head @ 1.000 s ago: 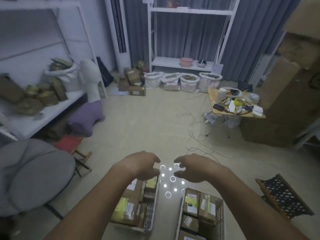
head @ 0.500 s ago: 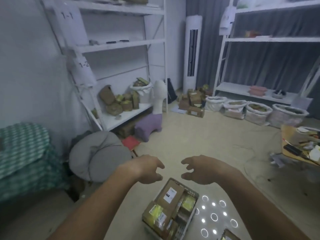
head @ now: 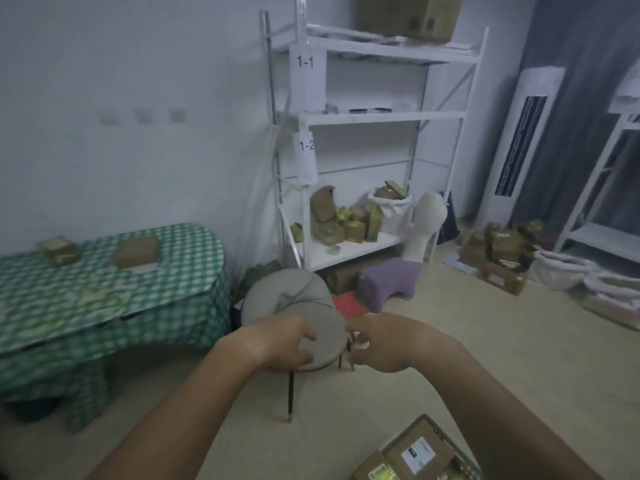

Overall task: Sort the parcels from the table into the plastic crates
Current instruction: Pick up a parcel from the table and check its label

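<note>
At the lower right edge of the view, a plastic crate is seen, already loaded with several labelled parcels; only its near corner is in frame. Both forearms are held out in front of the body above bare floor. The left hand and the right hand are empty, with fingers loosely curled and nothing gripped; the fingertips are somewhat blurred, so finer detail of their pose cannot be made out.

The step in hand is judged to be the return to the table for another parcel, since nothing is carried. Just beyond the hands a round grey cushioned chair is placed, its thin dark legs reaching the floor, and it probably lies close to the direct path.

To the left, the table is covered with a green checked cloth that hangs over its front edge and rounded corner. Two brown parcels remain on its far side near the wall, well apart from the hands. A leftward turn and a long reach across the tabletop are called for next. Open floor is available between the chair and the table's corner.

Farther back, a white shelving rack is stood against the wall.
</note>
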